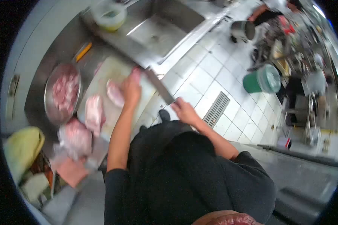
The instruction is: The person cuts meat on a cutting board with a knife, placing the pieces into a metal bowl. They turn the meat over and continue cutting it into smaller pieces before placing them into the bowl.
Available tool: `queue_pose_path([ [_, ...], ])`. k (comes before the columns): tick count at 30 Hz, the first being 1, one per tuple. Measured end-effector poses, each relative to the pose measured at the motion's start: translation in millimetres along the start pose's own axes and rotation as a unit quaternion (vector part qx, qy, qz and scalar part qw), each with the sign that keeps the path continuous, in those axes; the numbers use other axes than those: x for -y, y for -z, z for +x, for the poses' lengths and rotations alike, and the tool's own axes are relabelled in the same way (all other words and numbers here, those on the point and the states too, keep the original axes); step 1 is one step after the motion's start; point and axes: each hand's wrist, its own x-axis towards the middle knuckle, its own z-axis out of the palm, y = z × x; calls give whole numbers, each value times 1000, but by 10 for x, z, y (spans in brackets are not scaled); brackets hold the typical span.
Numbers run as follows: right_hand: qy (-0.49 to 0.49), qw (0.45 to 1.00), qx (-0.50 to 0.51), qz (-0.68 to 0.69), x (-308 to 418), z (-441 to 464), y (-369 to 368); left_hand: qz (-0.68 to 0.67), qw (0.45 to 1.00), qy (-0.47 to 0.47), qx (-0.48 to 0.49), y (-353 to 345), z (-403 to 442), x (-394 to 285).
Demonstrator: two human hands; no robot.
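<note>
My left hand [132, 90] reaches over the pale cutting board [110, 68], its fingers closed on a piece of raw meat [136, 72] near the board's far edge. In my right hand [184, 111] is the handle of a kitchen knife [160, 86]. Its long, broad blade points up and left, off the board's right side, apart from the meat. Beside my left hand lies a chunk of raw meat [115, 93], and a larger pale slab [94, 112] rests at the board's left. Blur hides the finer details.
Left of the board stands a metal bowl [46, 98] of cut meat. Bagged meat [76, 138], a yellow cloth [24, 152] and an orange-handled tool [83, 51] are nearby. A sink [178, 22] lies beyond. Co-workers and a green bucket [252, 82] are at right.
</note>
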Motion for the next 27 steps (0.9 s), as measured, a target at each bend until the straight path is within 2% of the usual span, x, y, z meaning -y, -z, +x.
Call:
queue_pose_path([
  [2, -14, 999, 4, 31, 58, -54, 66, 47, 980, 154, 113, 47, 86, -44],
  [5, -8, 999, 9, 40, 21, -44, 95, 35, 974, 188, 119, 49, 114, -55],
  [9, 31, 999, -21, 16, -185, 46, -2, 38, 987, 124, 95, -132, -85, 315],
  [10, 9, 1000, -1, 13, -151, 52, 38, 35, 990, 100, 96, -111, -154, 376],
  [11, 16, 1000, -8, 2, -169, 71, 19, 32, 982, 133, 127, 36, -159, 307],
  [12, -36, 998, 31, 39, -28, 51, 102, 26, 973, 170, 156, 223, -132, 164],
  [14, -43, 997, 46, 51, 0, 85, 106, 33, 961, 206, 184, 351, -162, 168],
  [17, -29, 998, 56, 24, -12, 114, 55, 61, 960, 179, 207, 465, -230, 215],
  [20, -21, 998, 60, 17, 24, 96, 64, 71, 935, 218, 271, 558, -321, 213],
  [23, 10, 998, 55, -6, 62, 101, 31, 107, 933, 207, 274, 615, -506, 367],
  [26, 57, 997, 35, -37, 66, 34, 32, 102, 961, 204, 159, 527, -576, 412],
  [27, 62, 996, 38, -48, 49, 24, 12, 115, 973, 171, 106, 532, -609, 343],
])
